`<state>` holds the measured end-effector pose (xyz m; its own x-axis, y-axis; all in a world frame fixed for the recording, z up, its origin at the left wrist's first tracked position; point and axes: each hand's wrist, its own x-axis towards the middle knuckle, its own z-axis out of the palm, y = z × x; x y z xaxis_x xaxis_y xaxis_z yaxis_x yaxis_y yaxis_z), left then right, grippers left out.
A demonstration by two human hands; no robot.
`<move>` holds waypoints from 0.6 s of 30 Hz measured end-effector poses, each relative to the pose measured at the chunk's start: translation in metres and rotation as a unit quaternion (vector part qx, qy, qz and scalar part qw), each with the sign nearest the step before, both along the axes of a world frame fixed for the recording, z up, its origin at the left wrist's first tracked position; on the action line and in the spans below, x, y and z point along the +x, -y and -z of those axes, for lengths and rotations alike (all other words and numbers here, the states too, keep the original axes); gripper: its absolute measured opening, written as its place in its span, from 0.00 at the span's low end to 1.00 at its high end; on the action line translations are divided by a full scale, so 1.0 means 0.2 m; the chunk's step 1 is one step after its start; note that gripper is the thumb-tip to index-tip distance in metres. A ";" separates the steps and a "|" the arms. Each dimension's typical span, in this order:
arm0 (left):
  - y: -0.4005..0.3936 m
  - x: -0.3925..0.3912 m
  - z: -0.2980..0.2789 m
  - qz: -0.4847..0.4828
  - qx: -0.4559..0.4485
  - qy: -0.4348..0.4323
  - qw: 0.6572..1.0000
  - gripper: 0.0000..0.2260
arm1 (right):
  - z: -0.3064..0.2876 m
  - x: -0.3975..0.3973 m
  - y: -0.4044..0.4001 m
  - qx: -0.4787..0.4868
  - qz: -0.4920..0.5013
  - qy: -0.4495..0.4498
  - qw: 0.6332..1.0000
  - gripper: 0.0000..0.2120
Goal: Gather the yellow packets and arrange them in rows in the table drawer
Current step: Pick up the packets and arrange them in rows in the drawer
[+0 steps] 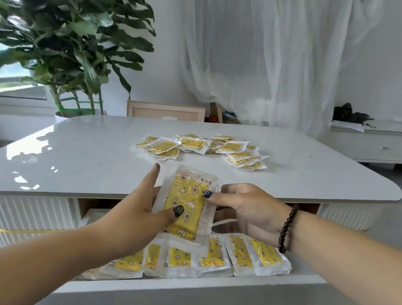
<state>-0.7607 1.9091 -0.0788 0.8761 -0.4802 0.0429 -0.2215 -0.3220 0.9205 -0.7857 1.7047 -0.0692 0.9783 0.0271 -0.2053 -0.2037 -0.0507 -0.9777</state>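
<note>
Both hands hold a stack of yellow packets [186,201] above the open table drawer [177,286]. My left hand [143,211] grips the stack's left side, thumb across its front and a finger straight up its left edge. My right hand [246,209] pinches the right edge, thumb on top, a dark bead bracelet on its wrist. In the drawer, several yellow packets [240,256] lie in an overlapping row beneath the stack. On the white tabletop [79,156] behind, several loose yellow packets [203,147] lie scattered in a curve.
A big leafy plant [65,32] stands at the back left by a window. Beyond the table's far edge is a chair back [165,112]. White curtains hang behind, and a low white sideboard [379,145] stands at the right.
</note>
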 end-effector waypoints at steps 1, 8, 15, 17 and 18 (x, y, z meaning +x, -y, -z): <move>0.00 -0.01 0.00 -0.005 -0.003 0.016 1.000 0.30 | 0.00 -0.01 -0.03 0.001 0.014 0.018 1.000 0.08; 0.01 -0.08 0.02 -0.062 -0.040 0.008 0.997 0.05 | 0.01 -0.04 -0.09 0.004 0.119 0.094 0.988 0.04; 0.07 -0.08 0.05 -0.068 -0.042 -0.033 0.996 0.09 | 0.09 -0.05 -0.05 0.001 0.096 0.076 0.992 0.07; 0.14 -0.03 0.09 -0.042 -0.024 -0.048 0.998 0.08 | 0.12 -0.02 0.03 -0.043 0.106 0.079 0.990 0.07; 0.17 -0.01 0.10 -0.031 -0.025 -0.058 0.998 0.07 | 0.12 0.00 0.08 -0.062 0.112 0.084 0.988 0.07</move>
